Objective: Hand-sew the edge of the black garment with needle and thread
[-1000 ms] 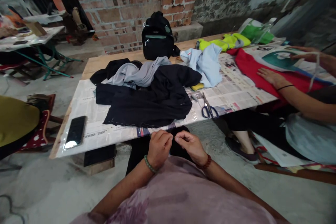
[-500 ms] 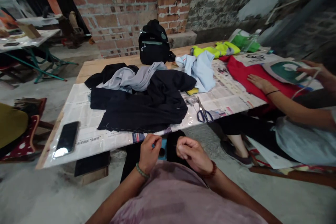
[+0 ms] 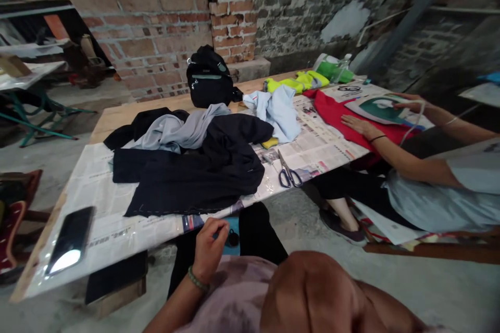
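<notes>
- The right hand [image 3: 312, 291] is nearest the camera, raised and blurred, knuckles foremost, fingers folded inward; I cannot tell whether it grips anything
- The left hand [image 3: 211, 247] is over the lap just short of the table edge, fingers curled toward the thumb; anything pinched there is too small to tell
- One dark garment [image 3: 191, 182], with white stitches along its near edge, lies spread on the newspaper-covered table [image 3: 89, 177]; it sits at 11 o'clock from the left hand, near but apart, and between 10 and 11 o'clock from the right hand; its long axis runs roughly 9 to 3 o'clock, and in the picture the left hand is nearer
- One smartphone [image 3: 74, 234] lies at 9 o'clock from the left hand, and one pair of scissors [image 3: 288, 170] at 2 o'clock, blades pointing toward 11
- Beyond the dark garment's middle, one grey cloth [image 3: 175, 130] is heaped; one light blue garment [image 3: 279, 112] lies at 1 o'clock from the left hand
- At 2 o'clock, a co-worker has one hand [image 3: 357, 126] on one red cloth [image 3: 328, 112] and the other at one iron [image 3: 380, 106]
- Farthest, toward 12 o'clock, stands one black backpack [image 3: 211, 83]; toward 1, one fluorescent yellow garment [image 3: 299, 82] and one clear bottle [image 3: 344, 66]
</notes>
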{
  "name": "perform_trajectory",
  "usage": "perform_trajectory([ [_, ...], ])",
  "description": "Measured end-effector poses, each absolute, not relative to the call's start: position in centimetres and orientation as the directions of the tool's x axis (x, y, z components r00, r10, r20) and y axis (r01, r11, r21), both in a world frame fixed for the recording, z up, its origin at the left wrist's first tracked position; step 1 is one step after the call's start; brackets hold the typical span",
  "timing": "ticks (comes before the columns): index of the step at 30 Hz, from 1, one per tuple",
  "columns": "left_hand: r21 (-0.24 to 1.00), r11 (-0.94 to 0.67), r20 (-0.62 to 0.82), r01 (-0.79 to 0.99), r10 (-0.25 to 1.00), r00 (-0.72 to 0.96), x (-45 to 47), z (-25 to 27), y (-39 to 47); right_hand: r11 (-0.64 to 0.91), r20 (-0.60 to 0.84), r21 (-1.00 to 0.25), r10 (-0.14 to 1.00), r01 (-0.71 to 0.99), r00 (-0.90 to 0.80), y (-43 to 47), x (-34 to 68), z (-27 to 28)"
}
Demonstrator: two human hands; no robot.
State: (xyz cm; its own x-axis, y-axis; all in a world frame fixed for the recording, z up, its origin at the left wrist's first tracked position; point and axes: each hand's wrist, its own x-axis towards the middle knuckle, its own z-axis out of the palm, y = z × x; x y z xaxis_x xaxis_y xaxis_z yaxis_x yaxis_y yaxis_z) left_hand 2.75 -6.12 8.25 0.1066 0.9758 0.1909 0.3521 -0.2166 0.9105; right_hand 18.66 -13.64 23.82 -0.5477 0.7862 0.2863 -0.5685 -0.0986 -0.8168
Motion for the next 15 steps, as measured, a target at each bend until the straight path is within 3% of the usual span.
perform_trajectory([
  [3,0.904,-0.232,0.207,0.36,0.972,0.107,3.5,9.0,-4.2,-0.082,0.139,-0.782,0.944,-0.618,-0.3,-12.8,19.5,20.8],
  [5,0.881,-0.289,0.248,0.374,0.956,0.153,4.9,9.5,-2.1,-0.075,0.024,-0.745,0.99,-0.663,-0.139,-12.1,20.3,18.0],
  [9,0.787,-0.426,0.318,0.446,0.9,0.299,9.1,9.5,3.3,-0.078,-0.18,-0.711,0.981,-0.699,0.073,-11.1,21.9,13.2],
  [15,0.611,-0.408,0.172,0.678,0.905,0.39,13.8,7.2,8.8,-0.071,-0.265,-0.741,0.944,-0.667,0.194,-11.3,24.5,11.1],
])
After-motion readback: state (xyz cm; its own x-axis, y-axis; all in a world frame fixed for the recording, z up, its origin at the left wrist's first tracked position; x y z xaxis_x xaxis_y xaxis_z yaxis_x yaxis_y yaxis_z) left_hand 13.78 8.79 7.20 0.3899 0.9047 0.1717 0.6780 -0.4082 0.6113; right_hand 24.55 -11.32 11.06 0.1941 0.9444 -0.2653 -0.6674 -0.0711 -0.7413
